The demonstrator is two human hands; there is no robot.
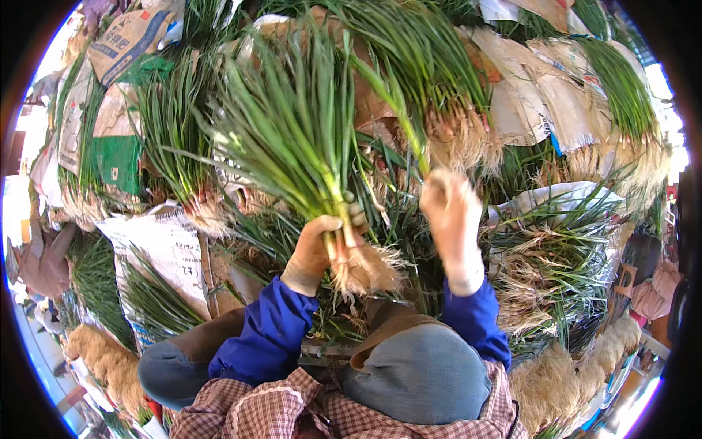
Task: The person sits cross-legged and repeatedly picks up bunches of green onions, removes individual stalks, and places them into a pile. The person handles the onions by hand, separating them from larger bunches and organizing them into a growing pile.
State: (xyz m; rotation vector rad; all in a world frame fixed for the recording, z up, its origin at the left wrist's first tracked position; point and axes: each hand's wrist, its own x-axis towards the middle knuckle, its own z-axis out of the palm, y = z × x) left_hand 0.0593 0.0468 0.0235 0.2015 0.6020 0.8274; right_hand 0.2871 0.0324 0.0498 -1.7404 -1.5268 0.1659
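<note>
My left hand [315, 247] is closed around a bunch of green onions [307, 137] near its root end. The long leaves fan up and away from me, and pale stringy roots [367, 269] hang below my fist. To the right, my right hand [454, 228] is raised and blurred by motion. A single yellowish-green stalk [405, 118] runs up from its curled fingers. Beneath both hands lie loose leaves and stalks [406, 236]. Just beyond the right hand, a larger bunch of green onions [455, 93] rests with its roots towards me.
At the right is a heap of loose onions [537, 280] on sacking. Woven sacks [164, 252] and more bunches [175, 137] surround me. My bent knees [422, 378] stand close below the hands. Other people [49, 252] sit at the far left and right edges.
</note>
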